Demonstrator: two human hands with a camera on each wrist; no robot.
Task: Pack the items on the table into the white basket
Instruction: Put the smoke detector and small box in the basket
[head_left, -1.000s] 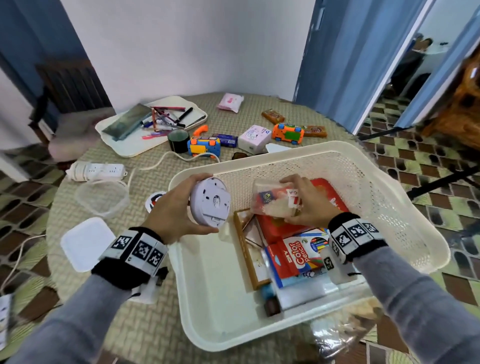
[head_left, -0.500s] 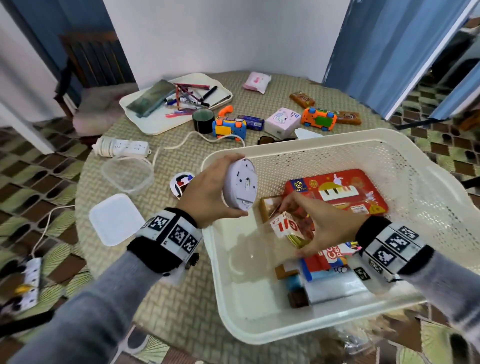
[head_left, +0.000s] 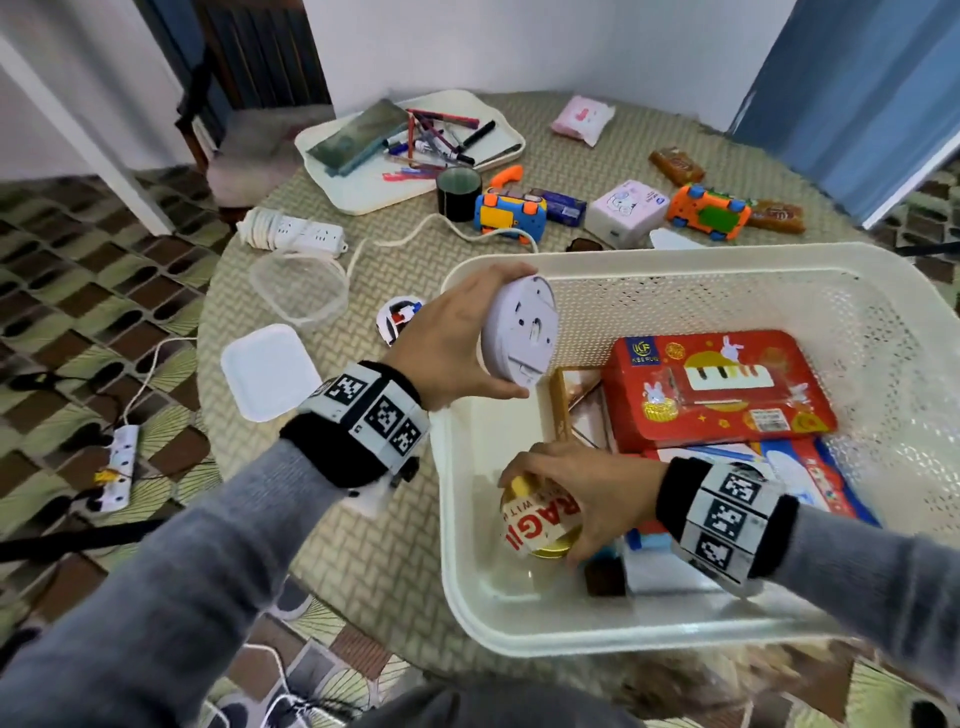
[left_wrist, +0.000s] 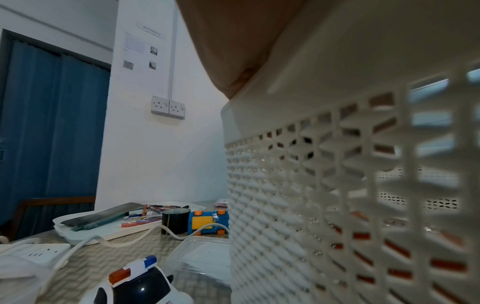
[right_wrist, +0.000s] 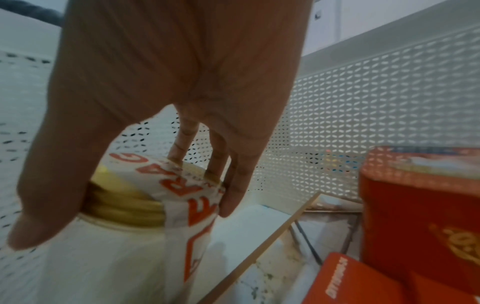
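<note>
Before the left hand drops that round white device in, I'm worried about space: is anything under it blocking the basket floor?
Nothing visible: the round white device hovers over the basket's left rim, above bare floor beside the jar.

The room around the table

We see a chair (head_left: 260, 150) with a dark wooden back against the white wall (head_left: 571, 47), and a patterned tile floor (head_left: 78, 260) where a power strip (head_left: 118, 460) lies among cables. The left wrist view shows us twin wall sockets (left_wrist: 168, 107), paper notices (left_wrist: 141, 51) above them, and a blue door (left_wrist: 52, 127)
</note>
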